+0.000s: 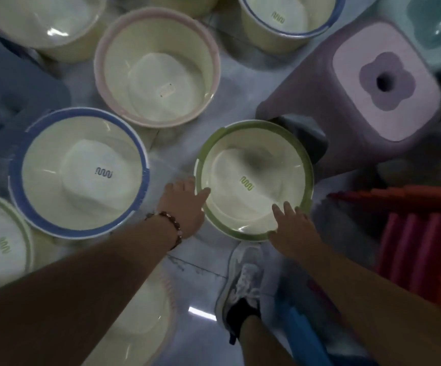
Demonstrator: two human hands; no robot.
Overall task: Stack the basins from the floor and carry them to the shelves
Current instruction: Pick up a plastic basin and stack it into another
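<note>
I see both hands on the green-rimmed basin (255, 180), which sits on the pale floor (187, 265) near the middle, a bit to the right. My left hand (185, 204) is at the basin's left edge, with the thumb over the rim and the other fingers down the outside, so it holds the rim. A bead bracelet (171, 228) is on that wrist. My right hand (292, 224) is at the near edge of the basin, with its fingers curled over the rim and pointing into the bowl

Left of it stands a blue-rimmed basin (79, 173), close but not touching. Farther away, in the middle, is a pink-rimmed basin (157, 67). Another blue-rimmed one (290, 19) is at the far edge, to the right. At the left edge near me I see part of one more green-rimmed one (0, 241), and a further basin (145, 313) sits half hidden under my left arm

A pink stool (367, 85) stands just beyond the held basin, to the right. Red and pink plastic things (422, 233) are stacked at the right side. My shoe (243, 283) is on the floor right behind the held basin
</note>
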